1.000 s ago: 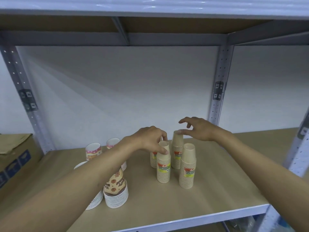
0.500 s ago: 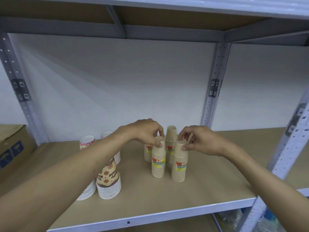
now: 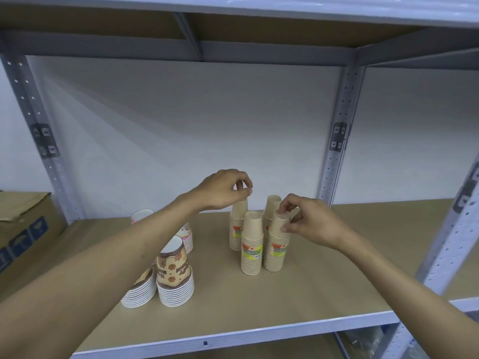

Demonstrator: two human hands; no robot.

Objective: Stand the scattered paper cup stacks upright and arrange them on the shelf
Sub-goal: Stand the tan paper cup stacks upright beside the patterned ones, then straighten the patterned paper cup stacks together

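Four upright stacks of small tan paper cups stand close together on the shelf board [image 3: 324,286]. My right hand [image 3: 311,224] pinches the top cup of the front right stack [image 3: 276,251]. My left hand [image 3: 224,189] hovers with fingertips pinched together just above the back left stack [image 3: 236,229]; I cannot tell whether they touch it. The front left stack [image 3: 252,251] and back right stack [image 3: 270,204] stand free. Left of them are wider stacks: a brown patterned one [image 3: 175,278], a leaning one [image 3: 140,291] and two pink ones [image 3: 141,216] at the back, partly hidden by my left forearm.
A cardboard box [image 3: 23,229] sits at the far left, beyond the shelf post [image 3: 44,141]. Steel uprights stand at the back right [image 3: 337,141] and the front right [image 3: 451,244]. Another shelf board runs close overhead. The white wall closes the back.
My left hand let go of the front left stack and rose back over the back left stack. My right hand stays pinched on the front right stack. The camera view shifted slightly.
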